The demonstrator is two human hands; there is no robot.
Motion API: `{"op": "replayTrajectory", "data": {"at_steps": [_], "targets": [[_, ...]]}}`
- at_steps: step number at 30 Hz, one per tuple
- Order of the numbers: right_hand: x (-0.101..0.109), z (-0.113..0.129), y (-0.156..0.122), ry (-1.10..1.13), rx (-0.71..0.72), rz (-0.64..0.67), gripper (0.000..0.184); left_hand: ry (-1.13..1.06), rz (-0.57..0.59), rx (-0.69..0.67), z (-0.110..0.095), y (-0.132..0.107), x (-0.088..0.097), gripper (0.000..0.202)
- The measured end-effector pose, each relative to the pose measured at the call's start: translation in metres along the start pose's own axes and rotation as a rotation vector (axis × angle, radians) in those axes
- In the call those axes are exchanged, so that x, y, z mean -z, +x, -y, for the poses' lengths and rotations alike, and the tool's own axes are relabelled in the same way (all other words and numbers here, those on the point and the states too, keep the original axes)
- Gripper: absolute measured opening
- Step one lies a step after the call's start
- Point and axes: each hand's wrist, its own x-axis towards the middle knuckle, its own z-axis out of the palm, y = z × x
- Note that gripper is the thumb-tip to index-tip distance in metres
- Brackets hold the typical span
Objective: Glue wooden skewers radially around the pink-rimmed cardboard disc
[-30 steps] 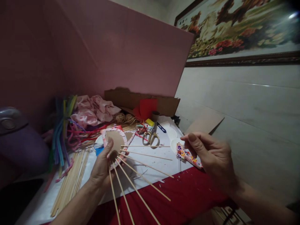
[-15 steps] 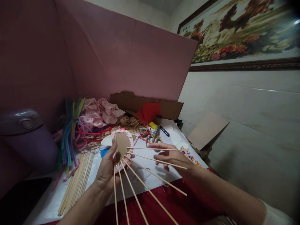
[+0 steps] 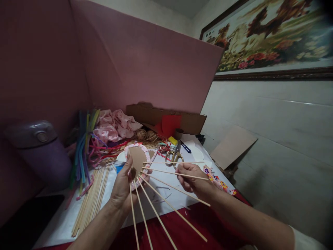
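My left hand (image 3: 121, 189) is closed on a rounded cardboard piece (image 3: 138, 159) edged with pink patterned fabric, thumb on its face and fingers behind. Several thin wooden sticks (image 3: 156, 211) fan out from its lower right edge, toward me and to the right. My right hand (image 3: 194, 180) has its fingers curled in a pinch around one of the upper sticks (image 3: 164, 172). The topmost stick (image 3: 161, 162) passes just above those fingers. Behind them lie gold-handled scissors (image 3: 173, 158) on the white-covered table.
Loose wooden sticks (image 3: 91, 198) lie at left beside colourful pipe cleaners (image 3: 81, 156) and a purple lidded container (image 3: 43, 156). Behind are pink cloth (image 3: 117, 123), twine balls (image 3: 141, 134), red paper (image 3: 171, 125) and a blue cutter (image 3: 185, 147). Patterned fabric (image 3: 218, 180) lies at right.
My right hand's fingers have gone from spread to curled, closing on a stick. My left hand still holds the cardboard piece. The view has shifted slightly left.
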Motion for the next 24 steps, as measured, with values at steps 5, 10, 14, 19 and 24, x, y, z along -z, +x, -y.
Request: {"op": "replayTrajectory", "data": {"at_steps": [5, 10, 14, 19, 24], "targets": [[0.018, 0.001, -0.019, 0.201, 0.023, -0.243, 0.018, -0.031, 0.012, -0.032, -0.001, 0.001, 0.001, 0.033], [0.035, 0.005, -0.029, 0.345, 0.236, -0.456, 0.014, -0.042, 0.008, -0.040, -0.003, -0.001, 0.000, 0.034], [0.058, 0.015, -0.035, 0.270, 0.299, -0.572, 0.014, -0.046, 0.055, -0.029, -0.004, -0.002, 0.002, 0.035], [0.098, 0.041, -0.046, 0.386, 0.427, -0.790, 0.017, -0.052, 0.062, -0.056, -0.005, -0.002, 0.004, 0.035], [0.106, 0.046, -0.049, 0.397, 0.367, -0.812, 0.023, -0.033, 0.014, -0.060, -0.004, -0.001, 0.002, 0.033]]}}
